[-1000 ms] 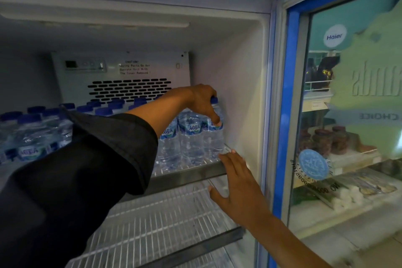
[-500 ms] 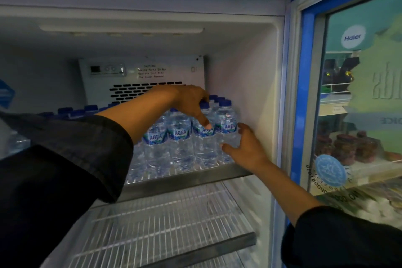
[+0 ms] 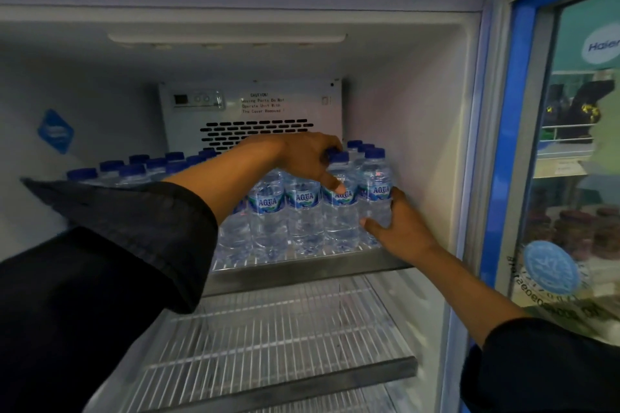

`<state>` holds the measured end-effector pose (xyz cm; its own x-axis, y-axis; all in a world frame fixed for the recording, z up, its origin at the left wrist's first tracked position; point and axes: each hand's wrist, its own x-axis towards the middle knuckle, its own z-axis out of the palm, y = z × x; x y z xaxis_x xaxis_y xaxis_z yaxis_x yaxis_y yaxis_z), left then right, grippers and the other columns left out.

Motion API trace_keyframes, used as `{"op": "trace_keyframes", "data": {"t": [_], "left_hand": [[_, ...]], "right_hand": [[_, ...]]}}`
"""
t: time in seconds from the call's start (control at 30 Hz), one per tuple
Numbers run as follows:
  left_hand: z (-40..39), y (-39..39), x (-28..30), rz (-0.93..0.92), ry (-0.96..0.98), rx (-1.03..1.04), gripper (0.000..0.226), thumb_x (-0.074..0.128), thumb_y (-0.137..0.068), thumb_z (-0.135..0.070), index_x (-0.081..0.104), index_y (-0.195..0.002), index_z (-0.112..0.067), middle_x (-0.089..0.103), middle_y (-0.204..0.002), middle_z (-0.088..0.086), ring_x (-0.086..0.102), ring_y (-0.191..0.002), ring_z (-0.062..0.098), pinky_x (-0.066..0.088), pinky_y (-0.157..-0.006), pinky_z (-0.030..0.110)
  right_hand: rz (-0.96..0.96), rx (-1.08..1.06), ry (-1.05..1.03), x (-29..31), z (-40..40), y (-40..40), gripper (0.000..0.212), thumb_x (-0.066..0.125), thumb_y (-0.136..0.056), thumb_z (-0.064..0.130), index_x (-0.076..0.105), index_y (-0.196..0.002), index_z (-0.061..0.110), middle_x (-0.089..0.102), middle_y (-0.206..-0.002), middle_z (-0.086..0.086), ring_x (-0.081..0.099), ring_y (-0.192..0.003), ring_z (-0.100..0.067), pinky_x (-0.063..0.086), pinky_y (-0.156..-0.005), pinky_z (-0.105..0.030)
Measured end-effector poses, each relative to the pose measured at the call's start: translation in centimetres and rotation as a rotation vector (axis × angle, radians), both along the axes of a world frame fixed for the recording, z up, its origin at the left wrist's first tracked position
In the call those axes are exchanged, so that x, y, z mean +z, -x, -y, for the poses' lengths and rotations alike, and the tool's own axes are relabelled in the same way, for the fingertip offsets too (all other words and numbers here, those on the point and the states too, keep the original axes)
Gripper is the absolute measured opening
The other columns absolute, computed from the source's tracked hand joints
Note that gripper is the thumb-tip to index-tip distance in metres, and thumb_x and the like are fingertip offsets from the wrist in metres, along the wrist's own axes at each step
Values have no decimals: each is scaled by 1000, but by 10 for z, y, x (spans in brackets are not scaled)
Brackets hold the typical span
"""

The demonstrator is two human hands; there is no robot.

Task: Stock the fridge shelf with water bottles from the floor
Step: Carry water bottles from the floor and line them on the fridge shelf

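Several clear water bottles with blue caps and blue labels stand in rows on the fridge's top shelf [image 3: 302, 273]. My left hand [image 3: 310, 161] reaches in from the left and grips a front-row bottle [image 3: 340, 211] by its top, thumb on the label. To its right, by the fridge's side wall, my right hand [image 3: 401, 228] holds the rightmost front bottle [image 3: 375, 178], thumb in front and fingers round the far side. Both bottles stand upright on the shelf, touching their neighbours. My left sleeve hides part of the left rows.
Below the top shelf a white wire shelf [image 3: 285, 329] holds nothing, and another shows beneath it. The fan cover with a caution label [image 3: 255, 111] fills the back wall. The blue-framed glass door [image 3: 523, 144] stands open on the right.
My right hand has left the shelf's front edge and risen to take hold of the rightmost bottle. My left hand stays on the bottle tops. The view has moved closer.
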<state>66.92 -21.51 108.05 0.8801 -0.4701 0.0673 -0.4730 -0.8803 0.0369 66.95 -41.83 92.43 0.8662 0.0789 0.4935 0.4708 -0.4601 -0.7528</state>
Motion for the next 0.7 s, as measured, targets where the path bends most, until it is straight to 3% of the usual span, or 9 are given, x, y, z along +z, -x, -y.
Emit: {"op": "trace_keyframes", "data": {"t": [0.07,0.2,0.43,0.53,0.7], "left_hand": [[-13,5,7,-16,-9,42,90,72,-67,-66,36,-141,-29,55,-126,-5,55,-111,18,43,-100,36],[-36,8,15,-7,-88,85,77,73,-71,-61,49,-134,-25,55,-133,-4,52,-120,18,39,-106,35],[-39,5,10,13,-65,80,79,69,-66,-70,54,-129,-25,67,-117,2,60,-109,21,47,-101,43],[-40,3,10,16,-65,70,75,69,-69,-67,54,-129,-24,65,-120,1,58,-113,20,41,-104,38],[-40,3,9,19,-61,60,78,69,-70,-66,53,-132,-23,59,-130,0,55,-118,20,39,-108,41]], "right_hand": [[33,1,-8,0,0,3,72,74,-82,24,33,-141,21,50,-132,5,48,-117,-12,41,-99,-31],[60,-14,-4,-1,0,3,67,70,-85,17,33,-141,17,50,-135,-1,49,-122,-18,41,-105,-39],[49,-2,15,-2,0,2,63,69,-87,18,35,-140,17,54,-133,-2,51,-122,-19,43,-104,-40],[49,-2,13,-3,0,2,63,69,-87,19,35,-140,17,53,-134,-2,51,-122,-17,43,-103,-39],[47,-8,19,-3,0,3,64,69,-87,21,34,-141,18,52,-135,-2,49,-124,-19,42,-101,-34]]}}
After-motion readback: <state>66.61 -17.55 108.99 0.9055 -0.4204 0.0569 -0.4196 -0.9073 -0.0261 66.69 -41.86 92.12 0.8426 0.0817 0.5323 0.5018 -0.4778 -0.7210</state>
